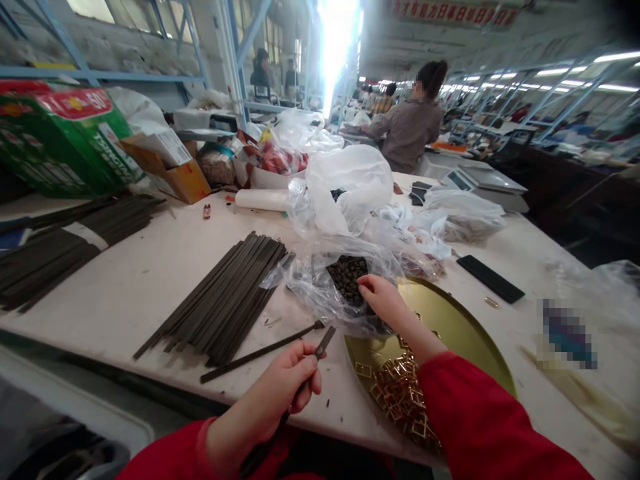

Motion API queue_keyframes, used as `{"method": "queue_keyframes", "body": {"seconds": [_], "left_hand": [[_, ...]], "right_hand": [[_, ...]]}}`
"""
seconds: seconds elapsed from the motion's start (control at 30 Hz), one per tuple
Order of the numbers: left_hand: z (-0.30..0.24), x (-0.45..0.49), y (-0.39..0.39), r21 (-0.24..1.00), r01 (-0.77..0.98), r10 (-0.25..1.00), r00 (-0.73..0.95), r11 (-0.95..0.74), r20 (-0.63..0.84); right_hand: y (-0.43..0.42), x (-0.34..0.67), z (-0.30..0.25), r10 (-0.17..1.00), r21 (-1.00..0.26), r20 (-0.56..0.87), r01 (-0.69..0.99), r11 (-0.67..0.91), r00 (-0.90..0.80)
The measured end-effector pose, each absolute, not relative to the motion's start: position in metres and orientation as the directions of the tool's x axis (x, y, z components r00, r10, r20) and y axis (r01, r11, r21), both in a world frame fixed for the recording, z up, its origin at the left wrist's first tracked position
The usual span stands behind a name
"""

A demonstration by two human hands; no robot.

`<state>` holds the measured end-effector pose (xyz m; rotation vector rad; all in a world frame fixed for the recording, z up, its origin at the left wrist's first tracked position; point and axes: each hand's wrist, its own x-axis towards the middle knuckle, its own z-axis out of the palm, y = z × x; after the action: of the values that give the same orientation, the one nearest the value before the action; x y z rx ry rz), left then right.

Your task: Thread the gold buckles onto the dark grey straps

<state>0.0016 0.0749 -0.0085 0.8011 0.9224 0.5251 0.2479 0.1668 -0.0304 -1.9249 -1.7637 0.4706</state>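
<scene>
While left hand (280, 393) pinches 1 dark strip (324, 341), right hand (383, 297) curls into bag (310, 288) of small parts, grip unclear: part-picking step, likely; next needs a fine pinch.

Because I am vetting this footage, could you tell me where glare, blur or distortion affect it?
Head view: the far opening is blown out by glare; the wide lens bends the table and blue racks near the borders, where detail softens; the left hand, its dark strip and the right hand are sharp, evenly lit.
</scene>
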Motion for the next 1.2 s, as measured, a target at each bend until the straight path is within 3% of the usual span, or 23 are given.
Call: {"method": "queue_keyframes", "body": {"seconds": [0.23, 0.5, 0.6, 0.63, 0.73, 0.83, 0.93, 1.03, 1.1, 1.2], "left_hand": [[-0.015, 0.000, 0.080, 0.802, -0.057, 0.707, 0.513, 0.594, -0.487], [0.004, -0.005, 0.071, 0.876, 0.024, 0.765, 0.476, 0.483, -0.435], [0.013, -0.003, 0.071, 0.930, 0.053, 0.814, 0.468, 0.363, -0.344], [0.014, -0.001, 0.071, 0.945, 0.058, 0.827, 0.469, 0.321, -0.309], [0.011, 0.003, 0.070, 0.977, 0.099, 0.851, 0.479, 0.189, -0.213], [0.006, 0.001, 0.064, 0.975, 0.213, 0.858, 0.489, 0.054, -0.155], [0.008, -0.004, 0.057, 0.939, 0.344, 0.859, 0.487, -0.019, -0.161], [0.015, -0.007, 0.049, 0.873, 0.463, 0.856, 0.503, -0.151, -0.119], [0.020, -0.007, 0.045, 0.835, 0.495, 0.842, 0.534, -0.240, -0.075], [0.025, -0.007, 0.038, 0.855, 0.469, 0.798, 0.592, -0.222, -0.118]], "right_hand": [[0.192, 0.228, -0.039, 0.998, -0.470, -0.014, 0.881, -0.061, 0.061], [0.163, 0.222, -0.015, 0.992, -0.717, 0.063, 0.696, -0.034, 0.114], [0.121, 0.207, -0.004, 0.995, -0.901, -0.032, 0.427, -0.069, 0.093], [0.106, 0.201, -0.001, 0.991, -0.969, -0.118, 0.210, -0.129, 0.065], [0.066, 0.183, 0.005, 0.955, -0.919, -0.294, -0.263, -0.295, -0.043], [0.044, 0.173, 0.006, 0.940, -0.855, -0.334, -0.398, -0.333, -0.067], [0.035, 0.169, 0.003, 0.949, -0.874, -0.313, -0.378, -0.303, -0.037], [0.028, 0.163, -0.002, 0.975, -0.956, -0.222, -0.198, -0.216, 0.007], [0.022, 0.159, -0.005, 0.987, -0.982, -0.161, -0.102, -0.160, 0.000], [0.015, 0.157, -0.008, 0.983, -0.975, -0.178, -0.124, -0.183, -0.048]]}}
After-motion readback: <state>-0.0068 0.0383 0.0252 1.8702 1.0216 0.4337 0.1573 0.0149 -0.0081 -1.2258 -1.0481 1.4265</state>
